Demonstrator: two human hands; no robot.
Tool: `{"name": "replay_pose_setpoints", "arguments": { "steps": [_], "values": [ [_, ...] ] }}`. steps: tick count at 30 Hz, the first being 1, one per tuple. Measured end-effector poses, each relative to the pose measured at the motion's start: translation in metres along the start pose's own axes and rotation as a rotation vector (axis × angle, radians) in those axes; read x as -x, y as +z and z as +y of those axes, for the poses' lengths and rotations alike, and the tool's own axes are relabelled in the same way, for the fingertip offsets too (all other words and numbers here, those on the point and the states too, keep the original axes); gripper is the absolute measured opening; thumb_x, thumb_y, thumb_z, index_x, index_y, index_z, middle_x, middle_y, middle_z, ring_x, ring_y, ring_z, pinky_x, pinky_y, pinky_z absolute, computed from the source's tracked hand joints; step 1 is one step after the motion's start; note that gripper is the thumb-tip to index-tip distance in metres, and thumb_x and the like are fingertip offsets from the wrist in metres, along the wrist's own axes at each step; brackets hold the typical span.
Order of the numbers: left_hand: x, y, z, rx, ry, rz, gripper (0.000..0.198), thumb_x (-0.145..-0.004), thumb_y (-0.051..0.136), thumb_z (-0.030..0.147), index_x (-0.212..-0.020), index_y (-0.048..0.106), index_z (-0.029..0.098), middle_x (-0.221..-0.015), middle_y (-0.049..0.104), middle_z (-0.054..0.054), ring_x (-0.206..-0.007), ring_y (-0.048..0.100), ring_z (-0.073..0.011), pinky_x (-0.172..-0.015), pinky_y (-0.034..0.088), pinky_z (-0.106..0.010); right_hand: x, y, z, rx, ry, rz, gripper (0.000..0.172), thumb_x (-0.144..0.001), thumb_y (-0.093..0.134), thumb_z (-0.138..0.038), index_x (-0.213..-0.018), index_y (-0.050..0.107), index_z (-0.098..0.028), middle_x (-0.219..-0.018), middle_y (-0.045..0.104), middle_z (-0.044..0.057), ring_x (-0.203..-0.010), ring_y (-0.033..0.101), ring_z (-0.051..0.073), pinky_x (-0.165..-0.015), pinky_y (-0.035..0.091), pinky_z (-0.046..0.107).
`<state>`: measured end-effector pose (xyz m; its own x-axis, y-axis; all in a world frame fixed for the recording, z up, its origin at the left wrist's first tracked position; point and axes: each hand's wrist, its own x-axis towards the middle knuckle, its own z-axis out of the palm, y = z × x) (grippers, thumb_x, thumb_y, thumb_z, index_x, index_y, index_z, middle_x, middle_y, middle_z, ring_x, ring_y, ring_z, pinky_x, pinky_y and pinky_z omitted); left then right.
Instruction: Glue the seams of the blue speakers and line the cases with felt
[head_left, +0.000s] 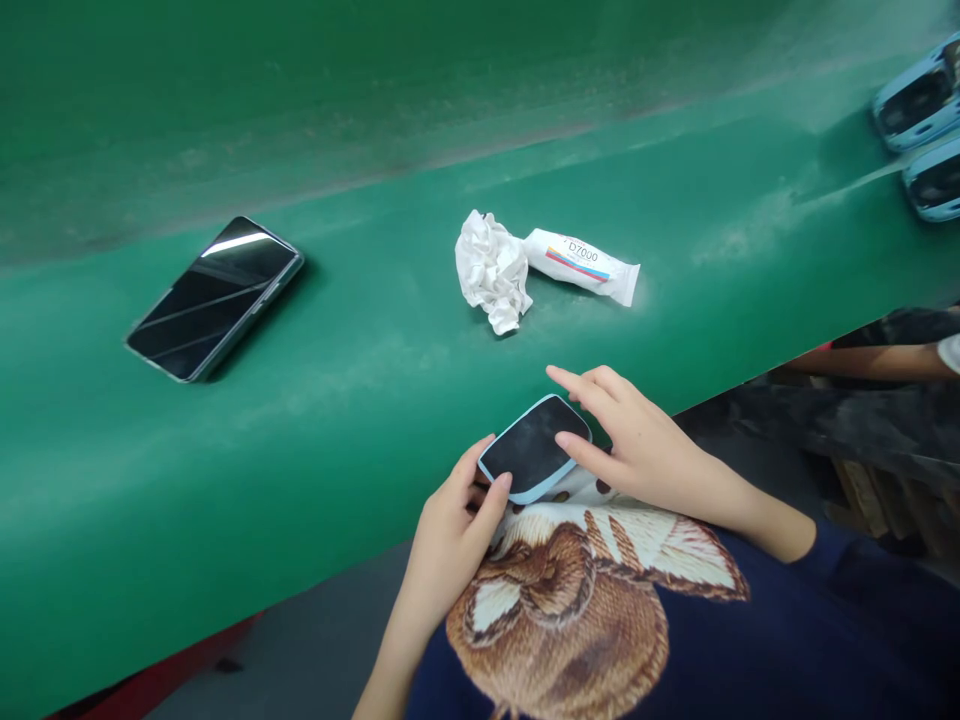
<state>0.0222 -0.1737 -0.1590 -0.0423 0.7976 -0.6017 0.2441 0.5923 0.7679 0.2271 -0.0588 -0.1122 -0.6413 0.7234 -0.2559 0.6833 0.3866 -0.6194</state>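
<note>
A small blue-rimmed device point(534, 450) with a dark glass face is held just off the edge of a green table point(247, 470), above a printed shirt point(555, 620). The left hand point(450, 540) is closed partly around its lower corner, a fingertip laid on the rim, so that the device is taken by this grip from below. The right hand point(645, 450) is half open, with its fingertips resting on the glass and upper rim, apparently to steady it; whether any weight is borne by that grip cannot be told. The face is turned upward, seemingly so that it can be seen. Farther out on the table, a crumpled tissue point(491, 270) lies touching a white tube point(581, 265) marked D7000, and a black phone point(214, 298) lies well to the left. Two similar blue-rimmed devices point(919, 92) are set at the far right, and another person's forearm point(862, 362) is seen beyond the table's edge.
</note>
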Motion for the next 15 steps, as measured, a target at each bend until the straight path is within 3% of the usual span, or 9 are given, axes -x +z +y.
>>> {"name": "replay_pose_setpoints", "arguments": {
  "steps": [6,9,12,15],
  "values": [
    [0.006,0.0,0.001,0.07,-0.047,0.07,0.066,-0.087,0.056,0.053,-0.141,0.035,0.023,-0.089,0.065,-0.001,-0.073,0.068,-0.0187,-0.066,0.053,-0.031,-0.008,0.008,0.006,0.001,0.065,-0.102,0.06,-0.096,0.047,-0.035,-0.149,0.031,-0.012,-0.13,0.052,0.014,-0.113,0.056,0.029,-0.095,0.051,0.048],
    [0.007,0.001,0.001,0.122,-0.07,0.025,0.063,-0.084,0.059,0.055,-0.132,0.039,0.02,-0.098,0.066,-0.005,-0.08,0.069,-0.0206,-0.073,0.054,-0.034,-0.011,0.01,0.007,-0.021,0.12,-0.149,0.055,-0.095,0.047,-0.035,-0.145,0.038,-0.012,-0.129,0.053,0.014,-0.106,0.06,0.028,-0.092,0.052,0.047],
    [0.006,0.002,-0.001,0.201,-0.082,0.005,0.07,-0.084,0.062,0.053,-0.14,0.033,0.024,-0.106,0.065,-0.006,-0.09,0.068,-0.0211,-0.079,0.053,-0.035,-0.011,0.012,0.008,-0.089,0.138,-0.159,0.051,-0.095,0.046,-0.033,-0.142,0.042,-0.014,-0.126,0.055,0.012,-0.092,0.063,0.023,-0.09,0.053,0.043],
    [0.007,0.005,-0.006,0.358,-0.072,0.034,0.079,-0.083,0.065,0.05,-0.146,0.024,0.026,-0.106,0.062,-0.006,-0.087,0.066,-0.0188,-0.081,0.053,-0.035,-0.011,0.016,0.01,-0.162,0.138,-0.135,0.05,-0.095,0.045,-0.033,-0.142,0.042,-0.017,-0.123,0.055,0.011,-0.086,0.063,0.02,-0.087,0.053,0.041]
  ]
}}
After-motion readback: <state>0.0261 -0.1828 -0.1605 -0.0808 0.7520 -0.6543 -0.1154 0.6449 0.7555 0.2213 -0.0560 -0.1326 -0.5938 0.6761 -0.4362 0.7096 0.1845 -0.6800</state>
